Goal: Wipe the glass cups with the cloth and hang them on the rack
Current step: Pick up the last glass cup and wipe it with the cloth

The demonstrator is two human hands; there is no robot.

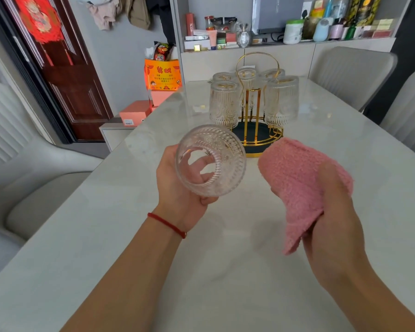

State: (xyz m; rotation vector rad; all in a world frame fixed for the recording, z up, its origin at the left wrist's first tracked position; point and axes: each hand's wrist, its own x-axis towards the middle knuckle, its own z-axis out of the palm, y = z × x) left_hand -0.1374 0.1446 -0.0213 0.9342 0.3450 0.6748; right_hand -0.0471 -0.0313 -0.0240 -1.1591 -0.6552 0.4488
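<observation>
Fingers of the left hand (177, 185) curled around a ribbed glass cup (211, 161), held tilted above the pale table (225, 271) with its open mouth toward the camera, while the right hand (333, 212) gripped a pink cloth (295, 176) just beside it. Behind them, five cups hung upside down on the gold rack (255, 130), with grey chairs (352, 75) around the table

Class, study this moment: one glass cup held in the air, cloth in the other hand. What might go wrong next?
1. The left hand alone holds the glass cup tilted above the hard table; a slip could break it.
2. The rack already carries five cups; hanging another may knock one.
</observation>
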